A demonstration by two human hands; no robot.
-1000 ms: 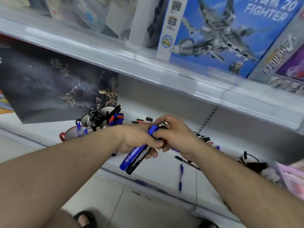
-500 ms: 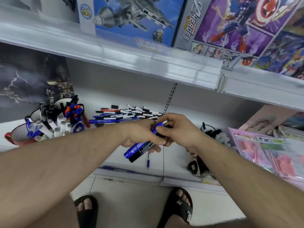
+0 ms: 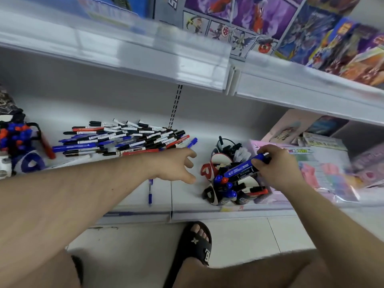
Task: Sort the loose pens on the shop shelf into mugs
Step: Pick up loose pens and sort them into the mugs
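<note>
While the right hand (image 3: pixel 278 167) kept its grip pinched on a blue marker (image 3: pixel 243 168) above the mugs (image 3: pixel 226 183) at centre right, the left hand (image 3: pixel 176 165) hung with its grip wide, fingers loosely spread, holding nothing. Loose pens (image 3: pixel 124 140) lay piled on the shelf (image 3: pixel 187 202) at centre left.
</note>
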